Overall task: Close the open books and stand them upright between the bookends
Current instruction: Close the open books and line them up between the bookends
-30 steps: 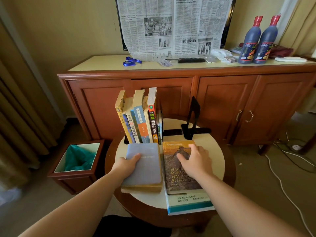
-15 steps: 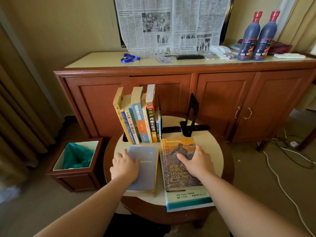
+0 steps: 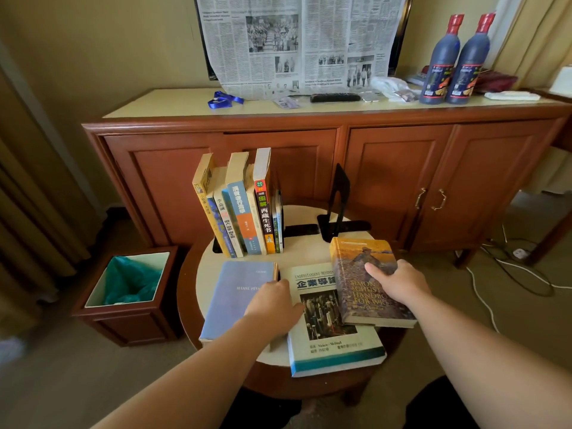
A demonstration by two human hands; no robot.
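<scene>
The right hand [image 3: 399, 283] is clasped round the brown book [image 3: 359, 264], held askew over the white textbook [image 3: 328, 345] on the desk [image 3: 305, 257], probably for the gap beside the bookend [image 3: 340, 193]. The left hand [image 3: 272, 300] rests at the grey book [image 3: 235, 292]; its grip cannot be told.

A wooden cabinet [image 3: 399, 181] carries two dark red-capped bottles [image 3: 439, 66], a black remote [image 3: 335, 97], a blue lanyard [image 3: 223, 100] and a draped newspaper [image 3: 297, 41]; a green-lined wooden bin [image 3: 123, 318] stands on the floor, left.
</scene>
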